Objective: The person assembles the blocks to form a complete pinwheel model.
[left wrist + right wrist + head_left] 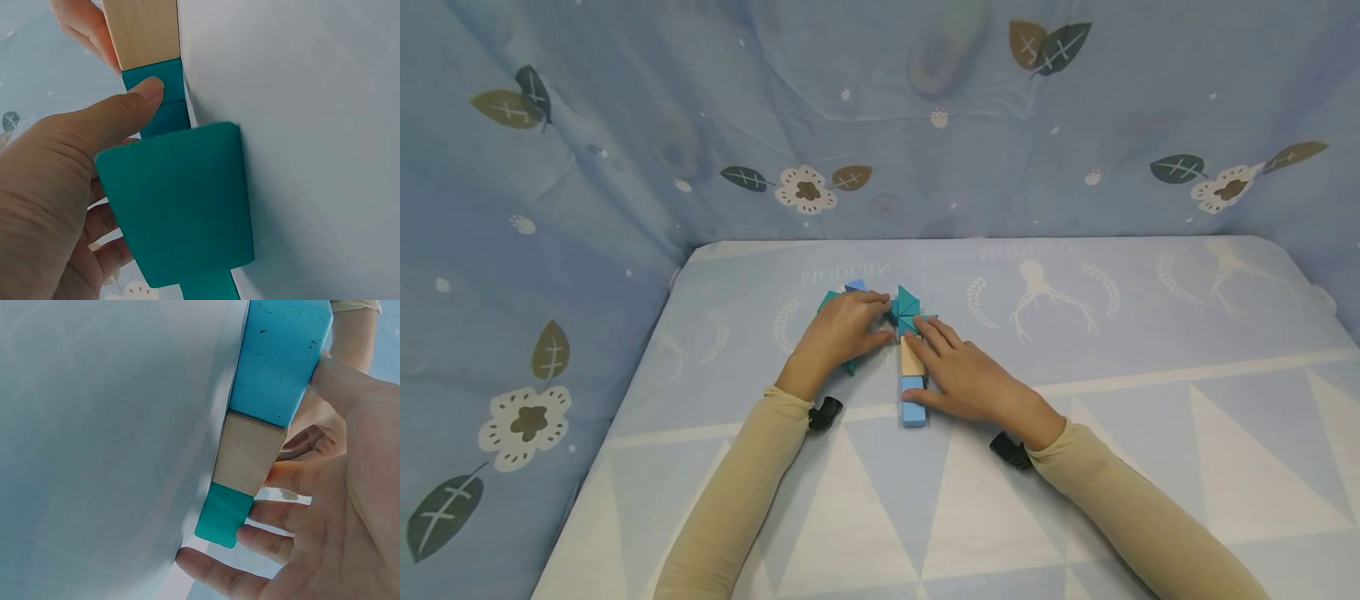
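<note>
A column of blocks stands out in the middle of the head view: a blue block [913, 412] nearest, a natural wood block [912, 358] beyond it, and teal triangular blocks [907, 300] at the far end. On the column's left, my left hand [842, 329] pinches a teal triangular block [892, 307] between thumb and fingers, beside the other teal pieces. My right hand [970, 379] lies along the right side. Its thumb touches the blue block [280, 359], and its extended fingers reach by the wood block [249, 452] and a teal block [224, 514].
Around my left hand lie loose pieces: a blue one [855, 285] behind it, a teal one [827, 298] at its left and a teal block [178, 206] close to the left wrist camera. A patterned cloth [1150, 317] covers the table; a blue curtain [880, 100] hangs behind.
</note>
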Motion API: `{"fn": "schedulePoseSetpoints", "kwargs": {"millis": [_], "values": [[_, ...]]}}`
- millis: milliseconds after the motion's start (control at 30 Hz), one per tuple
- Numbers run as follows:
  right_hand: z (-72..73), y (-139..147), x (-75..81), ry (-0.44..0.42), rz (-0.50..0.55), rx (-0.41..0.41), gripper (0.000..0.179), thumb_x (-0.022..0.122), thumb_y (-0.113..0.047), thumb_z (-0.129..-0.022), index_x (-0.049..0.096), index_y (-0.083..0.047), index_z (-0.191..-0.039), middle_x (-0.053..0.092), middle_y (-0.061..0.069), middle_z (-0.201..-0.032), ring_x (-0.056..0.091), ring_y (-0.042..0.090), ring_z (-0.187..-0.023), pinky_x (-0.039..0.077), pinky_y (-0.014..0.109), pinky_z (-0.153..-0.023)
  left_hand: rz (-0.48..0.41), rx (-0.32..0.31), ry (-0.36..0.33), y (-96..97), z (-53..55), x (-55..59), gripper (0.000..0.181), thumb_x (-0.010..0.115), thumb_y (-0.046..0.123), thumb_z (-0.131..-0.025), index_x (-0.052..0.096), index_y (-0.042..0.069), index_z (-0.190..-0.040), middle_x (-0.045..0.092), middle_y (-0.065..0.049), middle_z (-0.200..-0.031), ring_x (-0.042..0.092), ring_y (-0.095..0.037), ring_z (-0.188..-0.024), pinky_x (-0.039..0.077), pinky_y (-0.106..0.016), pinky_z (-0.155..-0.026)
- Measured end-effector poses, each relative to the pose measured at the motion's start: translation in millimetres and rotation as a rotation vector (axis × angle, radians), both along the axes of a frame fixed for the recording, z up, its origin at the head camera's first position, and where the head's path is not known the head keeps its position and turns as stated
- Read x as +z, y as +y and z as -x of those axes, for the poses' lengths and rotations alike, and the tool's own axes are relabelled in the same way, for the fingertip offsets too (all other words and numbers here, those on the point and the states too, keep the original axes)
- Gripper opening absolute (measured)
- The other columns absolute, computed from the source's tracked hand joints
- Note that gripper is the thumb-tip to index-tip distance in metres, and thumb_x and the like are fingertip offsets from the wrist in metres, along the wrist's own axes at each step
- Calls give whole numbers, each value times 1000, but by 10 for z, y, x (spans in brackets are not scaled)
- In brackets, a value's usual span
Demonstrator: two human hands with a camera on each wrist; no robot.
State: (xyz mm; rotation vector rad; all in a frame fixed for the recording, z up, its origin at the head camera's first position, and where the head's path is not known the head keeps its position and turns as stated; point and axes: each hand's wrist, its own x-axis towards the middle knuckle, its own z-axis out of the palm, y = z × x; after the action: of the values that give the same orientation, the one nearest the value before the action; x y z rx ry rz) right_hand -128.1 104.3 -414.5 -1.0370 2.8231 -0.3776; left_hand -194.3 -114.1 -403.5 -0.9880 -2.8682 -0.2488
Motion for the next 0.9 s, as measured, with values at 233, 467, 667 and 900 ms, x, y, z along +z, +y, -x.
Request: {"fn": "schedulePoseSetpoints", "kwargs": {"millis": [233,467,667,900], "values": [[-5,17,-6,2,3,-2,85,53,-59,-94,27,-4,-154,17,20,-162,19,39,-149,46,61,-99,12,-12,10,7,14,10,49,74,36,-88,66,6,-126,59,-10,-137,61,-26,-120,50,-38,-101],[2,17,14,2,17,0,85,54,-57,-94,27,-3,-154,17,20,-162,20,39,-148,45,62,-99,-122,67,-2,-260,102,188,40,72,26,-91,66,5,-124,63,-11,-129,61,-28,-117,51,-41,-99],[-1,3,7,-12,18,1,85,54,-57,-94,27,-4,-154,17,20,-162,19,38,-149,44,61,-101,-197,210,-41,-698,192,230,35,73,19,-89,69,3,-120,67,-12,-115,64,-30,-104,53,-44,-88],[-5,-6,6,-16,13,0,86,54,-57,-94,26,-4,-155,15,19,-162,18,38,-149,43,61,-102,-166,214,-104,-770,244,146,35,69,20,-93,67,5,-125,64,-13,-121,60,-31,-112,50,-46,-96]]}}
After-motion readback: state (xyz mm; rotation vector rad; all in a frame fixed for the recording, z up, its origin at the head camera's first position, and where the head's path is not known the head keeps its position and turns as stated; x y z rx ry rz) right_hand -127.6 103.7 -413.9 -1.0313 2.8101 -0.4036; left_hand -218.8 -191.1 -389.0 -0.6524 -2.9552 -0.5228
